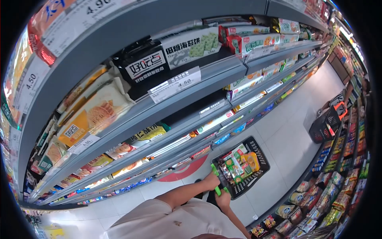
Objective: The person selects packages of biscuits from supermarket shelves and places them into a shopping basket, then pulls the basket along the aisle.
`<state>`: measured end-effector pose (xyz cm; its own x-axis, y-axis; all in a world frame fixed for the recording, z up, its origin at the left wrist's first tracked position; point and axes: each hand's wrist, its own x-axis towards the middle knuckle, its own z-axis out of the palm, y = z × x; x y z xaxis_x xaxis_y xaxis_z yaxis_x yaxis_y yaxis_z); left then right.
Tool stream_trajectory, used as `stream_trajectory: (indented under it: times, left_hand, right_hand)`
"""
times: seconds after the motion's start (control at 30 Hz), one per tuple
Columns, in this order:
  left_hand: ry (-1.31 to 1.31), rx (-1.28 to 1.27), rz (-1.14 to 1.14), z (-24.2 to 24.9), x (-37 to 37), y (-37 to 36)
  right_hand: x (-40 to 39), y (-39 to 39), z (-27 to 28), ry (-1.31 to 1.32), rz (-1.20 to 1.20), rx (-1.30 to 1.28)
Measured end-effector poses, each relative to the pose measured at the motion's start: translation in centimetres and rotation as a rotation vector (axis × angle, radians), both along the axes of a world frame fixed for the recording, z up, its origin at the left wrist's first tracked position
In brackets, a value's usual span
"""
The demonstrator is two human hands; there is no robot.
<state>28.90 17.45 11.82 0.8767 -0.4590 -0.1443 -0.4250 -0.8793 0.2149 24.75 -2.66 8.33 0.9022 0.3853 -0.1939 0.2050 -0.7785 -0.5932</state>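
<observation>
Both my hands are low in the view, on the green handle of a black shopping basket. My left hand is closed round the upper part of the handle. Closed as well, my right hand grips its lower part. Several colourful snack packs lie inside the basket, with a yellow-orange pack on the far side.
Grey shelves with biscuit packs and price tags run along the left. Low snack shelves line the right. Farther down the aisle, a person is beside a black basket with orange handles.
</observation>
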Motion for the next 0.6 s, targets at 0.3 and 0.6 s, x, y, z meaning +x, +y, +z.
stream_trajectory:
  times: [0.3, 0.6]
  left_hand:
    - [0.194, 0.042, -0.009, -3.3, -2.3, 0.5]
    - [0.309, 0.063, 0.009, -4.7, -1.6, -0.3]
  right_hand:
    - [-2.1, 0.0, -2.6, 0.103, 0.070, 0.015]
    - [-1.5, -0.4, -1.6, 0.074, 0.078, -0.035]
